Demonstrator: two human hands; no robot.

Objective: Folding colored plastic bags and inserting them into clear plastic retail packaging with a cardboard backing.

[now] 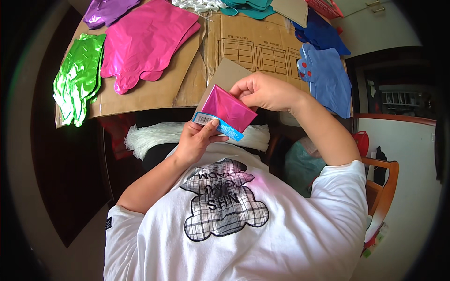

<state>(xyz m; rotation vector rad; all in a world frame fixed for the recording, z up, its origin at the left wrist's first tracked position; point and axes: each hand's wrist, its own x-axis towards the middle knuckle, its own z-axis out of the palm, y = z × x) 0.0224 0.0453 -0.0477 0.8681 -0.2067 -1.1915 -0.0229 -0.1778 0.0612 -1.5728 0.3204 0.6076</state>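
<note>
Holding a folded pink foil packet (228,111) in both hands, left hand (199,136) below, right hand (262,91) above, near the cardboard-covered tabletop (187,79) edge, foil balloons (145,40) beyond.

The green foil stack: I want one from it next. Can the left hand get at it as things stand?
Probably not at once. The left hand is gripping the folded pink foil together with the right hand. The green foil stack lies uncovered at the cardboard's left edge, so once freed, likely yes.
</note>
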